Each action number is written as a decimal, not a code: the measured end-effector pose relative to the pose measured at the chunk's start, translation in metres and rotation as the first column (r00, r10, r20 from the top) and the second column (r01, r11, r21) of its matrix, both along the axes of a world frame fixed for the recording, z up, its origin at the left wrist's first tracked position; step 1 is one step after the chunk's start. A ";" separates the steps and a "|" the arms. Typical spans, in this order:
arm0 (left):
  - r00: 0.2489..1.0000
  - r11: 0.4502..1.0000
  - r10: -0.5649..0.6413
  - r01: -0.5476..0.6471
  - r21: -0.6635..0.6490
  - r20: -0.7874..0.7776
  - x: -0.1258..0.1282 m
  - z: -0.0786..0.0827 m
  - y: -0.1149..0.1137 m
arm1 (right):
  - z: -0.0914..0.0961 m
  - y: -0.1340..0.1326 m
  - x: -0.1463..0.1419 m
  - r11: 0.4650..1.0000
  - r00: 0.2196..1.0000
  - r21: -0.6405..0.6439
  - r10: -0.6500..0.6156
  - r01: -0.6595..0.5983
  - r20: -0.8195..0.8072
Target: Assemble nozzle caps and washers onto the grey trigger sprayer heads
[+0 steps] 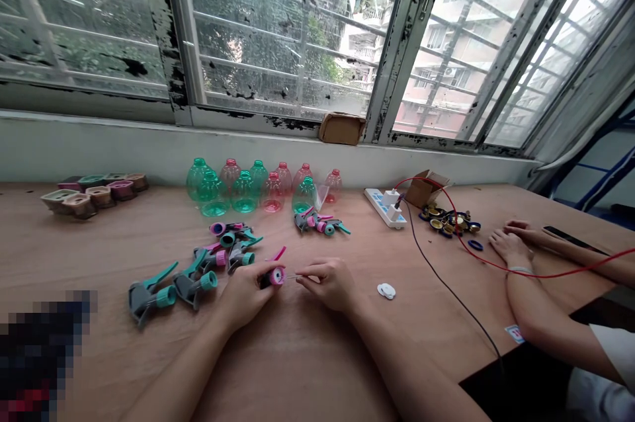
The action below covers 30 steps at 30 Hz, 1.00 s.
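Note:
My left hand [245,295] is closed around a spray-trigger head with a pink cap [276,274] and a pink lever sticking up. My right hand [328,283] pinches a thin clear tube [292,277] at the pink cap's opening. Both hands rest on the wooden table [307,356]. Several grey trigger heads with teal or pink parts [198,273] lie just left of my left hand, and more [320,222] lie beyond my right hand.
Green and pink small bottles [258,192] stand by the wall. Stacked trays [92,194] sit far left. A power strip [385,207], red and black cables, a cardboard box [425,189] and rings [451,222] lie to the right. Another person's hands [513,245] rest there.

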State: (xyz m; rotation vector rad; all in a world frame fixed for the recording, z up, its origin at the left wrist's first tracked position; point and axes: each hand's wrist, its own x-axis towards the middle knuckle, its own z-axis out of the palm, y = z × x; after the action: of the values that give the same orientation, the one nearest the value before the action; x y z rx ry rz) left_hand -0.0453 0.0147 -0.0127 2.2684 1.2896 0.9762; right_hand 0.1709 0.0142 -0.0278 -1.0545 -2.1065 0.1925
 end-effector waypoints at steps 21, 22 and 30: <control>0.993 0.998 -0.008 0.015 0.061 -0.115 0.001 -0.004 0.000 | 0.005 -0.002 0.000 0.989 0.971 0.008 -0.144 0.145 0.189; 0.994 0.998 -0.004 0.011 0.058 -0.110 0.001 -0.004 0.000 | 0.005 -0.003 -0.001 0.988 0.970 0.020 -0.157 0.156 0.186; 0.991 1.000 -0.001 0.004 0.020 -0.134 0.005 -0.001 -0.003 | 0.014 -0.009 -0.005 0.986 0.923 0.057 -0.165 0.155 0.346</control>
State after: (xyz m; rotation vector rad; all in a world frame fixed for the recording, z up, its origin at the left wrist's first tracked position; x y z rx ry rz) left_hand -0.0403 0.0120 -0.0139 2.3863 1.3355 0.8523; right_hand 0.1661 0.0049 -0.0137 -1.3163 -2.3113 -0.1152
